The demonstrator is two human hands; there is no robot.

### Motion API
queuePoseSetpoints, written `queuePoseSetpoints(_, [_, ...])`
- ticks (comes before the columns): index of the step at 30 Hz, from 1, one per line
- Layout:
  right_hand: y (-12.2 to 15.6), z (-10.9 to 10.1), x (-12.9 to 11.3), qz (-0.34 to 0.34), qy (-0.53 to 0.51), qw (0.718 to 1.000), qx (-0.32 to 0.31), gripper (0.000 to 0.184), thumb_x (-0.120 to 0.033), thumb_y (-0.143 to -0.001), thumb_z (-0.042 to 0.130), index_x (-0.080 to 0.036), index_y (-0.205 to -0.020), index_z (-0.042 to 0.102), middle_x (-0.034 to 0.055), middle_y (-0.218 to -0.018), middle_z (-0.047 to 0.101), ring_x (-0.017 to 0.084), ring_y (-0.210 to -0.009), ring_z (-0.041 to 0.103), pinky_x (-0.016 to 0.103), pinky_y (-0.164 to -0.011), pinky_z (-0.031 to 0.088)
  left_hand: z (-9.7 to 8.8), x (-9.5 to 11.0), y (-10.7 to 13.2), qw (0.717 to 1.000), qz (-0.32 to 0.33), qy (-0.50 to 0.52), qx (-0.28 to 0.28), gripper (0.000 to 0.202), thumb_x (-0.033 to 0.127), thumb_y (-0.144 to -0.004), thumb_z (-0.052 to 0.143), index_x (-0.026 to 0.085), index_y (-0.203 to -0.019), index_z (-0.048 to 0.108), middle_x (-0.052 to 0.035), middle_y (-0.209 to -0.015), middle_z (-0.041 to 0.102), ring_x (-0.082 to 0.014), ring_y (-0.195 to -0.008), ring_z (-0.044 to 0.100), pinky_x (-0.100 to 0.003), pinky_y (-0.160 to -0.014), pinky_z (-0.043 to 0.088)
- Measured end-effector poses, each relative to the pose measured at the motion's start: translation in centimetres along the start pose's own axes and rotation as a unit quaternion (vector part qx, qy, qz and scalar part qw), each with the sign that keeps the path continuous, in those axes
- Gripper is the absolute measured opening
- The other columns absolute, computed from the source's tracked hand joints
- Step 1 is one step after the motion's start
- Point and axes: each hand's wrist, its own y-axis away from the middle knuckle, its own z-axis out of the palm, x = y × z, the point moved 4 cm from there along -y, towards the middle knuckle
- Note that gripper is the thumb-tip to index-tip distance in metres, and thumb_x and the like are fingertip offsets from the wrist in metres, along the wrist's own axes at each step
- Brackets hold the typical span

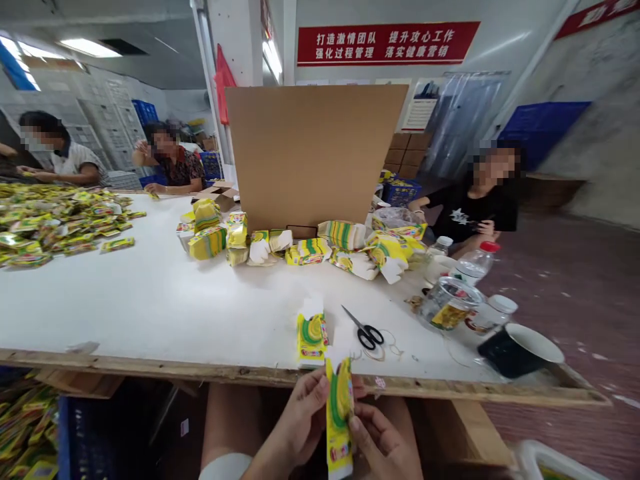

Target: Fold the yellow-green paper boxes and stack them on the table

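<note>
Just in front of the table's near edge, a yellow and green printed carton (pixel 339 420) is held upright between both hands. My left hand (pixel 304 413) pinches its upper left side with the thumb and fingers. My right hand (pixel 380 437) grips its lower right side, the thumb lying on the printed face. Beyond them, a small stack of similar cartons (pixel 312 335) lies on the table. Scissors with black handles (pixel 369 335) rest to the right of that stack, with thin rubber-band-like loops (pixel 393 347) beside them.
Bundles of flat yellow cartons (pixel 307 251) line the table before a large cardboard sheet (pixel 315 153). A heap of filled yellow packets (pixel 60 220) covers the far left. Bottles, a clear jar (pixel 447 303) and a dark mug (pixel 520 350) stand at right. Several people sit around the table.
</note>
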Motion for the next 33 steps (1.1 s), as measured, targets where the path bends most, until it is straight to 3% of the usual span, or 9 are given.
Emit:
queuePoseSetpoints(6, [0.4,0.8,-0.8,-0.064,0.053,0.996,0.033,0.056,-0.062,-0.060,0.080,-0.017,-0.093,0.077,0.0113,-0.089,0.076,0.029,-0.086,0.071,0.031,-0.073,0.058,-0.7,0.1,-0.5,0.999,0.017,0.006,0.047,0.031,0.037,-0.080,0.074,0.017,-0.103,0.076,-0.0114,-0.098,0.078,-0.0212,-0.085,0.072,-0.029,-0.076,0.054])
queuePoseSetpoints(12, [-0.4,0.9,0.4,-0.061,0.077,0.995,0.021,0.051,-0.067,-0.064,0.074,-0.018,-0.079,0.073,0.0065,-0.072,0.073,0.024,-0.065,0.066,0.029,-0.060,0.055,-2.6,-0.5,-0.7,0.987,0.035,-0.069,0.141,0.038,0.043,-0.072,0.080,0.019,-0.101,0.076,-0.0062,-0.088,0.078,-0.0166,-0.074,0.070,-0.024,-0.068,0.052])
queuePoseSetpoints(15, [-0.6,0.7,0.3,-0.078,0.102,0.991,0.042,0.049,-0.067,-0.068,0.070,-0.019,-0.075,0.069,0.0048,-0.070,0.070,0.022,-0.063,0.064,0.027,-0.059,0.054,-2.7,0.0,-0.8,0.983,0.048,-0.125,0.127,0.040,0.045,-0.073,0.079,0.019,-0.103,0.075,-0.0076,-0.096,0.077,-0.0178,-0.083,0.069,-0.023,-0.072,0.052])
queuePoseSetpoints(19, [-0.5,0.7,-0.3,-0.132,0.185,0.972,0.055,0.046,-0.067,-0.071,0.067,-0.021,-0.068,0.066,0.0026,-0.063,0.066,0.020,-0.059,0.059,0.024,-0.056,0.050,-2.3,1.0,-0.9,0.978,0.083,-0.157,0.108,0.036,0.041,-0.073,0.080,0.016,-0.097,0.075,-0.0096,-0.097,0.077,-0.0220,-0.088,0.069,-0.031,-0.084,0.052])
queuePoseSetpoints(26, [-0.4,0.9,-0.1,-0.160,0.227,0.959,0.055,0.049,-0.070,-0.069,0.066,-0.022,-0.065,0.067,0.0029,-0.058,0.065,0.020,-0.057,0.059,0.024,-0.052,0.049,-2.3,1.2,-0.8,0.973,0.095,-0.167,0.132,0.035,0.048,-0.072,0.078,0.015,-0.081,0.071,-0.0060,-0.076,0.076,-0.0182,-0.068,0.068,-0.025,-0.064,0.051])
queuePoseSetpoints(29, [-0.2,0.8,-0.8,-0.174,0.240,0.953,0.065,0.047,-0.069,-0.070,0.067,-0.022,-0.065,0.068,0.0037,-0.061,0.067,0.021,-0.059,0.060,0.024,-0.055,0.050,-2.1,1.2,-0.5,0.973,0.083,-0.178,0.119,0.036,0.041,-0.073,0.079,0.017,-0.096,0.066,-0.0071,-0.085,0.077,-0.0204,-0.077,0.070,-0.028,-0.073,0.052])
queuePoseSetpoints(33, [-0.5,0.2,-1.9,-0.176,0.260,0.947,0.070,0.039,-0.060,-0.073,0.070,-0.021,-0.075,0.073,0.0062,-0.072,0.073,0.024,-0.069,0.067,0.024,-0.060,0.054,-1.9,1.4,0.2,0.969,0.065,-0.210,0.110,0.055,0.031,-0.076,0.077,0.022,-0.119,0.044,-0.0071,-0.092,0.076,-0.0217,-0.084,0.072,-0.031,-0.079,0.052])
